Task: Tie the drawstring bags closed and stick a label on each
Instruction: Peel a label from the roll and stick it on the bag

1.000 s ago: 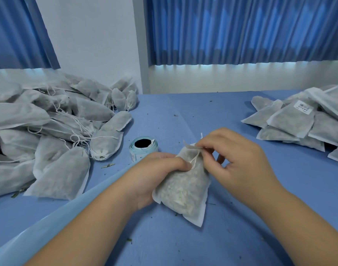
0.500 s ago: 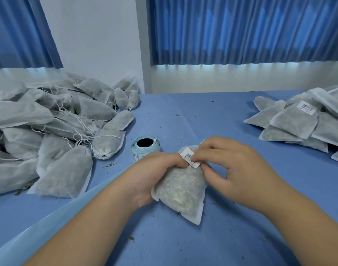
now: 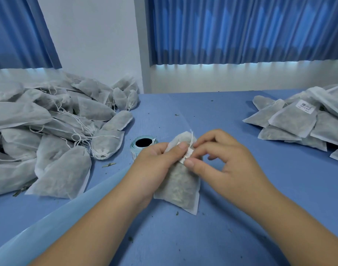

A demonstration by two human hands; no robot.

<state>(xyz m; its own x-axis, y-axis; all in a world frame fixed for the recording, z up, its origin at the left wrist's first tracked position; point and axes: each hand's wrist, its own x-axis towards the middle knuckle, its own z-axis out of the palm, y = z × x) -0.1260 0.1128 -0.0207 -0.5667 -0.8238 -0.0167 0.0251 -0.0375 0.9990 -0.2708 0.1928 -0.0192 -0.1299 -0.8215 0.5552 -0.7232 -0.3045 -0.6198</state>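
A white drawstring bag (image 3: 180, 187) filled with dried herbs lies on the blue table (image 3: 202, 237) in front of me. My left hand (image 3: 154, 164) grips its upper left side, thumb on the gathered neck. My right hand (image 3: 225, 162) pinches a small white barcode label (image 3: 187, 156) against the bag's neck with thumb and fingertips. A short end of white string (image 3: 191, 137) sticks up from the neck.
A roll of labels (image 3: 142, 145) on light blue backing stands just behind my left hand, its strip (image 3: 59, 214) trailing to the lower left. A heap of unlabelled bags (image 3: 49, 131) fills the left. Labelled bags (image 3: 302, 120) are stacked at the right.
The right hand went from handling the string at the neck to bringing a label onto the bag. The label now lies closer against the neck, under my thumbs.
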